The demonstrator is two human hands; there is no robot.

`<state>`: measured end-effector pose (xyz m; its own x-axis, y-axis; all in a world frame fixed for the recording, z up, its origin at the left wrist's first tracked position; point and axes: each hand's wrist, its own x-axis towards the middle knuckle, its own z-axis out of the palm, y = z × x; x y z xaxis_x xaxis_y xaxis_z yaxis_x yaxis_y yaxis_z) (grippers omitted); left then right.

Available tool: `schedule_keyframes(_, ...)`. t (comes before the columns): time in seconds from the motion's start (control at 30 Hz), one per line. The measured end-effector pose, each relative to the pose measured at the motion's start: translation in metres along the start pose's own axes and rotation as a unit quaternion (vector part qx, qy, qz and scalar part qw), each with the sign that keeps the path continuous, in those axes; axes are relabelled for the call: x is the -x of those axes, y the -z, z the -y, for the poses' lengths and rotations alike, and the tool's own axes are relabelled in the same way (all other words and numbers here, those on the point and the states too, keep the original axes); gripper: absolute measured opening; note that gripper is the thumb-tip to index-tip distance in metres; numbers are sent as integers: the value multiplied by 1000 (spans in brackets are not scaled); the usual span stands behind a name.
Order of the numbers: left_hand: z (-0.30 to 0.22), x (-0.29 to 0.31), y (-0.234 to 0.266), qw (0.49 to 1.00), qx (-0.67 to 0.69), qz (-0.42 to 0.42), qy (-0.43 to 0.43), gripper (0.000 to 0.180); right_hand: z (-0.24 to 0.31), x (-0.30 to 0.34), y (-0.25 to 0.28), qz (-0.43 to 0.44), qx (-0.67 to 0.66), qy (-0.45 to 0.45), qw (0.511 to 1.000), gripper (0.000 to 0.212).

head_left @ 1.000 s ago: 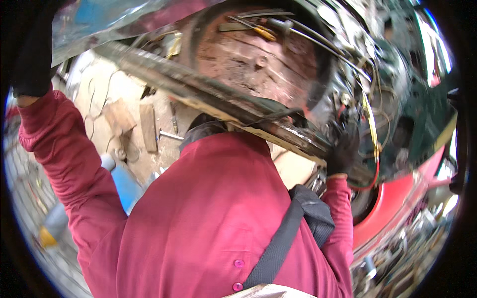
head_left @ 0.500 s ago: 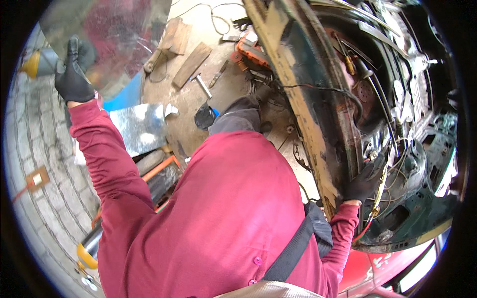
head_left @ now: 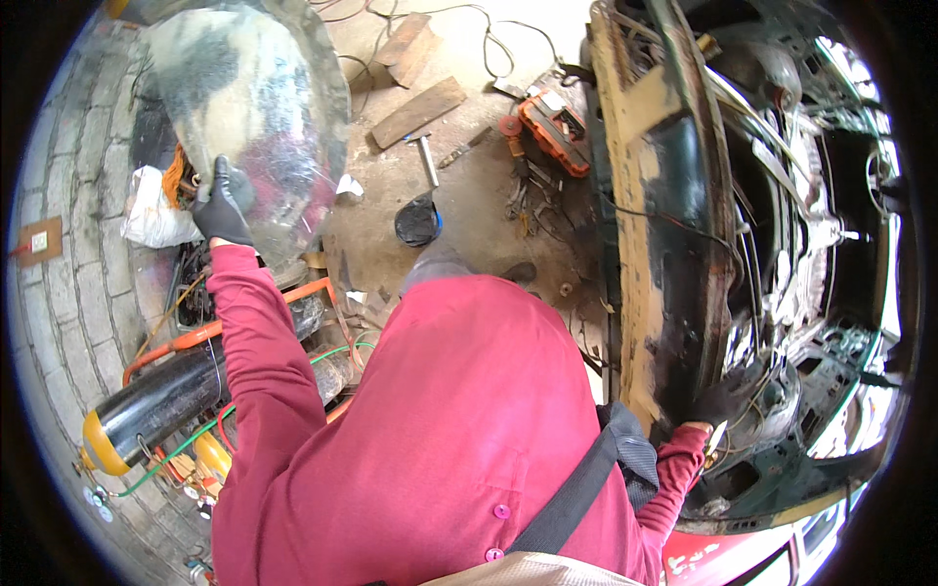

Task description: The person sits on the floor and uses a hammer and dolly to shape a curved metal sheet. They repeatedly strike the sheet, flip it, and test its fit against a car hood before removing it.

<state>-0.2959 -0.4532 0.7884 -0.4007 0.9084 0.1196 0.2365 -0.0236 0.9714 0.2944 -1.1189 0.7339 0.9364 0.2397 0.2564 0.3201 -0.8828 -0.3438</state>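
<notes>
In a dark glove, my left hand [head_left: 223,210] grips the edge of a large shiny metal sheet [head_left: 278,127], thumb stretched along its near face. Reflections blur across the sheet. Far to the right, my right hand [head_left: 728,396], also gloved, is curled low against the open car body [head_left: 674,225]. Its fingertips are dark against dark metal, so what they close on does not show clearly. By that wrist lies a narrow brass-coloured fitting [head_left: 715,451].
A hammer [head_left: 427,161], wooden boards [head_left: 420,112], an orange tool case [head_left: 555,132] and loose spanners [head_left: 532,200] lie on the floor ahead. A black gas cylinder [head_left: 166,400] with hoses lies at left, near a white sack [head_left: 156,210] and brick paving [head_left: 83,254].
My left hand and the metal sheet have come inward and lower, with the sheet's face turned. The view has shifted left, showing more of the cylinder. My right hand stays at the car body.
</notes>
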Motion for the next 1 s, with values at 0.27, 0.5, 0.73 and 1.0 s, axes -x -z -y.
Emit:
schedule_keyframes(0.27,22,-14,44,996,32,36,79,27,240,-9,11,-30,-186,67,980,53)
schedule_keyframes(0.5,44,-18,54,993,-48,40,104,36,388,19,-61,181,-336,245,891,49)
schedule_keyframes(0.73,81,-51,6,971,-226,71,40,35,484,-1,-179,471,-339,181,794,38)
schedule_keyframes(1.0,17,-100,-135,934,-297,197,38,33,653,-67,-308,579,-372,156,709,42)
